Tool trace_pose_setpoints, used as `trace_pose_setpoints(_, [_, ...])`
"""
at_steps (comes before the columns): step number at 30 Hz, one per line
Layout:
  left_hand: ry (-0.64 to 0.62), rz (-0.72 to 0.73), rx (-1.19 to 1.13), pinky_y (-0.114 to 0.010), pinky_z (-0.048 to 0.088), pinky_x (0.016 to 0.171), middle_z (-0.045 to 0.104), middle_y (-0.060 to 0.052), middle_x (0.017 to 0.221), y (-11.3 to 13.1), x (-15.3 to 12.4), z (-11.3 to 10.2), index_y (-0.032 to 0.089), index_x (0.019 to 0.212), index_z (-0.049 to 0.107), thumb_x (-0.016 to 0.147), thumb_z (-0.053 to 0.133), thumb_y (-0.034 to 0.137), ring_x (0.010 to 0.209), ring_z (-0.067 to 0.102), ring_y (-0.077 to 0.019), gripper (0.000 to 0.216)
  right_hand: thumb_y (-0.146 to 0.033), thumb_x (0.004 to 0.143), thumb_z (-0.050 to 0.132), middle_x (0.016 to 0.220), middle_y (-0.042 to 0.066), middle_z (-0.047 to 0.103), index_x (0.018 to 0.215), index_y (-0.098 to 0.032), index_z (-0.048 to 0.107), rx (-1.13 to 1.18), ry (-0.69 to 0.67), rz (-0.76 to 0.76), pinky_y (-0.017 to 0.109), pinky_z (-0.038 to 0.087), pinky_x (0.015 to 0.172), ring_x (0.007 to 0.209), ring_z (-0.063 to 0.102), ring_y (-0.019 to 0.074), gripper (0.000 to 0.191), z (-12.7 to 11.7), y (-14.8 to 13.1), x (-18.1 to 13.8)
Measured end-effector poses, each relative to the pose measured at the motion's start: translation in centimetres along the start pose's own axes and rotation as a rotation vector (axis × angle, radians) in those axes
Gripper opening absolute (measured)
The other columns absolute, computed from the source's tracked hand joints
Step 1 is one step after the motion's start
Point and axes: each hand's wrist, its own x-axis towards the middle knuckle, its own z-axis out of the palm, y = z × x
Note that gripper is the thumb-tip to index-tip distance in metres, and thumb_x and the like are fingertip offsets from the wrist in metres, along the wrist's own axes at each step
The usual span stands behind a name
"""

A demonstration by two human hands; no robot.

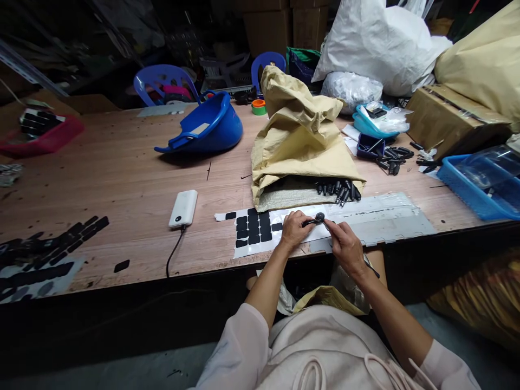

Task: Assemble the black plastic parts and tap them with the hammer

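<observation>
My left hand [296, 230] is closed on a small black part with a round end [319, 217], just over the table's front edge. Close by on the right, my right hand [346, 246] grips a slim dark tool [372, 270]; its rear end sticks out below the palm and its tip meets the black part. The tool's exact kind is not clear. Left of my hands lies a white backing sheet [264, 248] with rows of black rounded stickers [254, 227]. Several similar black parts [341, 190] spill from the mouth of a tan woven sack [300, 157] in front of me.
A white power bank [183, 208] with a cable lies left. Behind are a tilted blue basin [215, 124] and an orange-green tape roll [259, 106]. To the right stand a blue basket [479, 187], a cardboard box [455, 119] and loose black pieces [392, 160]. Black strips [69, 238] lie far left.
</observation>
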Motion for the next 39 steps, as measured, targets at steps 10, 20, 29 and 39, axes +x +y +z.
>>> trace_pose_setpoints(10, [-0.01, -0.019, -0.03, -0.039, 0.049, 0.094, 0.073, -0.002, 0.094, 0.0, -0.1, -0.2, 0.029, 0.099, 0.083, 0.085, 0.08, 0.026, 0.098, 0.063, -0.0227, 0.015, -0.028, 0.105, 0.044, 0.099, 0.006, 0.068, 0.138, -0.027, 0.072, 0.042, 0.03, 0.148, 0.03, 0.053, 0.083, 0.093, 0.065, 0.0194, 0.043, -1.4, 0.7, 0.4])
trace_pose_setpoints(20, [-0.025, -0.034, 0.034, -0.041, 0.047, 0.096, 0.072, -0.003, 0.098, 0.9, -0.2, -0.5, 0.026, 0.099, 0.082, 0.082, 0.082, 0.024, 0.1, 0.063, -0.0249, 0.018, -0.024, 0.099, 0.056, 0.091, 0.006, 0.057, 0.126, -0.028, 0.08, -0.474, 0.108, 0.499, 0.031, 0.023, 0.068, 0.076, 0.04, 0.0158, 0.036, -6.1, 9.1, 2.4])
trace_pose_setpoints(29, [0.038, 0.1, 0.058, -0.046, 0.042, 0.104, 0.073, -0.005, 0.105, 1.4, -4.7, -1.3, 0.03, 0.099, 0.082, 0.083, 0.085, 0.033, 0.109, 0.059, -0.0269, 0.016, -0.023, 0.096, 0.056, 0.1, 0.012, 0.058, 0.125, -0.027, 0.079, -0.49, 0.214, 0.504, 0.036, 0.026, 0.075, 0.086, 0.041, 0.0215, 0.037, -4.0, 9.7, 3.2])
trace_pose_setpoints(39, [0.038, 0.15, 0.093, -0.048, 0.041, 0.107, 0.071, -0.009, 0.117, 3.9, -7.6, -0.8, 0.03, 0.109, 0.081, 0.088, 0.078, 0.04, 0.117, 0.057, -0.0303, 0.023, -0.025, 0.099, 0.052, 0.101, 0.013, 0.06, 0.126, -0.026, 0.077, -0.548, 0.208, 0.468, 0.037, 0.024, 0.073, 0.087, 0.042, 0.0225, 0.037, -3.7, 10.1, 3.0])
